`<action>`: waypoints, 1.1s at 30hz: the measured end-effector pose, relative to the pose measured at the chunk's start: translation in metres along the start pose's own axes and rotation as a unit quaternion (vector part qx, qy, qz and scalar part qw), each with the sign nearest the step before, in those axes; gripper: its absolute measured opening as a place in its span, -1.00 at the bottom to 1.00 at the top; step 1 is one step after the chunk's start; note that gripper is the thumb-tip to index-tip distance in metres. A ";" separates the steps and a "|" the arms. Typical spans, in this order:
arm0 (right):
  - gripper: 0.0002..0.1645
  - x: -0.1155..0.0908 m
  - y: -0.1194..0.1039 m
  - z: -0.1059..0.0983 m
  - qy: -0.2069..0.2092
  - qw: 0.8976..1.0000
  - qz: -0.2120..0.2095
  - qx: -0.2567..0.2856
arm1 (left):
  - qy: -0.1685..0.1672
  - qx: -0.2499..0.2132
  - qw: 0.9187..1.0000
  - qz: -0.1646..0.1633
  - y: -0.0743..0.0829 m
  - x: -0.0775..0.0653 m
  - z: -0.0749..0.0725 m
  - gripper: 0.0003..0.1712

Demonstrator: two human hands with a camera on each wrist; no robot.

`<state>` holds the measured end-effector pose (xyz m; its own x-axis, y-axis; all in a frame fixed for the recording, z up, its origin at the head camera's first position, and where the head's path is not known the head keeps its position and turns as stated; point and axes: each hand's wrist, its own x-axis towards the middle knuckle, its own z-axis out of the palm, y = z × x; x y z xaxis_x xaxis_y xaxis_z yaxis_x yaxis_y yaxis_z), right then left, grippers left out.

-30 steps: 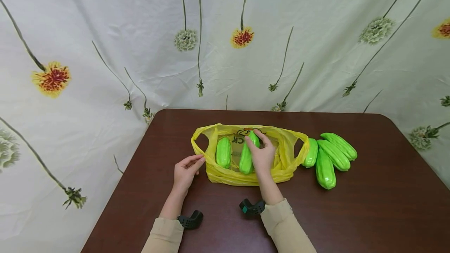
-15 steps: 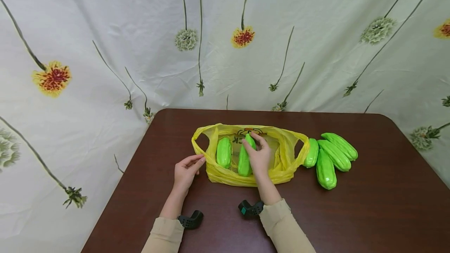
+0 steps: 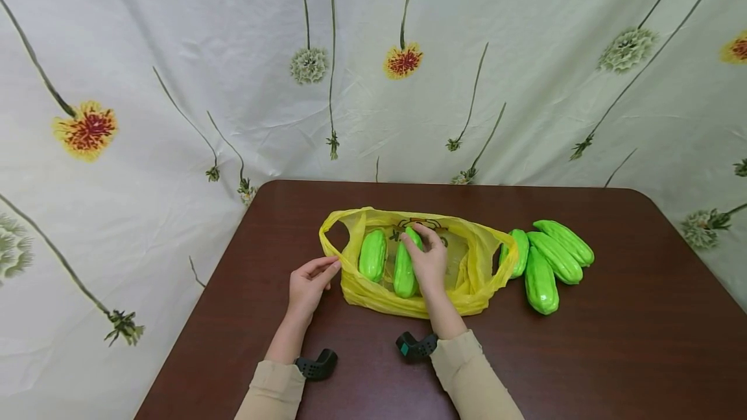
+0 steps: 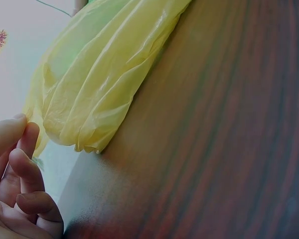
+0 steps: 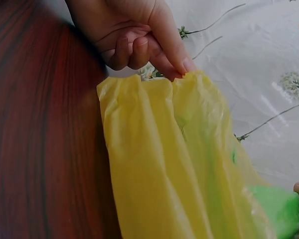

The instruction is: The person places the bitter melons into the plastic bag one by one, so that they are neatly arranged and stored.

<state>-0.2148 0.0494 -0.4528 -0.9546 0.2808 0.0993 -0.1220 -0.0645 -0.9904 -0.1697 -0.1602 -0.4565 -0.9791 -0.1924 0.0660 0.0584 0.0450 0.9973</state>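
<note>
A yellow plastic bag point(image 3: 388, 303) lies on the table with its mouth open and a dark print on its inner side. My left hand point(image 3: 311, 285) pinches its left rim between thumb and index finger, seen closely in the left wrist view, where the other fingers point(image 4: 27, 172) curl loosely. Inside the bag, my right hand point(image 3: 430, 263) holds the upper end of a green ridged cucumber-like vegetable point(image 3: 405, 274) between thumb and fingers. Another such vegetable point(image 3: 372, 255) lies to its left in the bag. In the right wrist view, the bag point(image 5: 149, 159) hides much of the held one.
Several more green vegetables point(image 3: 541, 280) lie beside the bag on the right, one partly behind its right handle point(image 3: 509, 258). The dark brown table point(image 3: 642, 329) ends at a flowered cloth point(image 3: 525, 83) behind it. Each wrist wears a black band point(image 3: 317, 365).
My right hand has moved slightly left and toward me, bringing the green vegetable lower in the bag. The bag's near side has sagged toward me. My left hand has stayed put.
</note>
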 end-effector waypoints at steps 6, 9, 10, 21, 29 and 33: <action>-0.50 0.002 0.006 -0.003 -0.015 1.000 0.021 -0.009 | -0.001 -0.002 1.000 0.003 -0.001 0.000 0.000 -0.77; -0.48 0.003 0.007 -0.004 -0.026 0.999 0.030 -0.005 | -0.002 -0.003 1.000 0.003 -0.001 0.000 0.000 -0.76; -0.48 0.003 0.007 -0.005 -0.030 0.999 0.034 -0.006 | -0.002 -0.003 1.000 0.003 -0.001 0.000 0.000 -0.76; -0.45 0.005 0.003 -0.013 -0.062 0.990 0.091 -0.084 | 0.002 0.001 1.000 0.003 -0.001 0.000 0.000 -0.77; -0.40 0.005 0.002 -0.017 -0.085 0.984 0.114 -0.104 | 0.000 -0.001 1.000 0.005 0.000 0.000 0.000 -0.76; -0.40 0.004 0.004 -0.016 -0.087 0.984 0.112 -0.104 | -0.001 -0.001 1.000 0.005 0.000 0.000 0.000 -0.76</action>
<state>-0.2151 0.0654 -0.4576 -0.9856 0.1120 -0.1264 0.1373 0.0957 -0.9859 -0.1694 -0.1604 -0.4568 -0.9790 -0.1893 0.0762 0.0688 0.0457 0.9966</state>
